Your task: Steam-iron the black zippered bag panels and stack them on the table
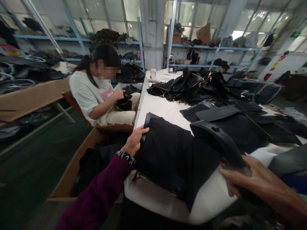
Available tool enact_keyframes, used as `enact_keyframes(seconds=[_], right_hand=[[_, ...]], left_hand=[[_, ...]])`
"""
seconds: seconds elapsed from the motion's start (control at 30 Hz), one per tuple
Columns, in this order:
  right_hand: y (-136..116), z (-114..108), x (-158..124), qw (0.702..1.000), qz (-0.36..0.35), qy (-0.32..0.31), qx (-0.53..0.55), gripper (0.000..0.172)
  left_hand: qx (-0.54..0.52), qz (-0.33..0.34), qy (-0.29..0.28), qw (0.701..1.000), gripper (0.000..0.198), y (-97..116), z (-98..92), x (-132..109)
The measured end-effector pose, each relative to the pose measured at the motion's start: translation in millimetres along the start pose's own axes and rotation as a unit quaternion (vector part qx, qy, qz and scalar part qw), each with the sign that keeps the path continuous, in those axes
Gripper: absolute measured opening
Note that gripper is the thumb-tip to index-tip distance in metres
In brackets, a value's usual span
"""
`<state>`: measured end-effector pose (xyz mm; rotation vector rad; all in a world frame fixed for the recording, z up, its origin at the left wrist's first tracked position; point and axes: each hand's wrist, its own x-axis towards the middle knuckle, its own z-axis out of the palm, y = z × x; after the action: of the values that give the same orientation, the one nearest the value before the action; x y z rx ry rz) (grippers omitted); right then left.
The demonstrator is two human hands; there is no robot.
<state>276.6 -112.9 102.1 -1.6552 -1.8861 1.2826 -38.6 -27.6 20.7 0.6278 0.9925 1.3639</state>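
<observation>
My left hand (134, 140) is closed on the left edge of a black fabric piece (168, 150), thumb on top. The piece looks layered and lies over the near edge of the white table, with a gold zip (158, 185) along its lower side. My right hand (254, 179) grips the handle of a black hand-held tool (216, 137) with a broad, rounded head and a small knob on top. Its head is over the right part of the fabric piece; whether it touches cannot be made out. The right hand is slightly blurred.
Black pieces with gold zips (196, 83) are heaped on the white table (155, 107); flat black panels (235, 124) lie at right. A cardboard box (69, 172) holding black material stands left. A seated co-worker (88, 95) handles a black piece beside the table. Blue shelves (201, 47) line the back.
</observation>
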Motion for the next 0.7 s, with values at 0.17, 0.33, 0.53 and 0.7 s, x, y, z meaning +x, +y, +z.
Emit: enact_keyframes(seconds=[0.17, 0.33, 0.53, 0.7], right_hand=[[44.2, 8.8, -23.7, 0.999, 0.036, 0.001, -0.016, 0.044], [59.2, 25.6, -49.0, 0.999, 0.037, 0.001, 0.000, 0.045], [63.8, 37.6, -71.0, 0.997, 0.040, -0.017, 0.057, 0.043], [83.2, 41.1, -76.0, 0.994, 0.021, -0.019, 0.102, 0.047]], left_hand=[[-0.020, 0.061, 0.110, 0.992, 0.025, 9.7, -38.2, 20.7], [-0.044, 0.058, 0.170, 0.983, 0.023, -14.0, -58.8, -1.7], [-0.047, 0.048, 0.178, 0.982, 0.005, -33.5, -51.7, -63.2], [-0.036, 0.016, 0.163, 0.986, 0.008, -59.9, -25.9, -100.8]])
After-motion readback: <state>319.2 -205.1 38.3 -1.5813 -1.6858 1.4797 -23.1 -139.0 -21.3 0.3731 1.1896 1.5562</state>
